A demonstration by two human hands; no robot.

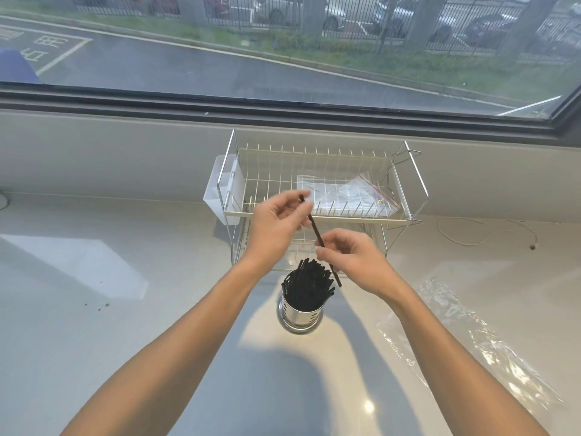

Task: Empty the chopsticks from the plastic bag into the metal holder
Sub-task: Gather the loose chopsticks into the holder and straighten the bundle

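Item, as I see it: one black chopstick [316, 232], pinched by my left hand [276, 225] and right hand [352, 258] above the metal holder [300, 313] on the counter [94, 309]. Its lower end is partly hidden (fingers cover it). Clear plastic bag [471, 347] lies right, edges hard to trace.

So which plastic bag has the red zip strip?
The small bag lying in the dish rack; the clear bag on the counter, right of the holder, shows no red strip.
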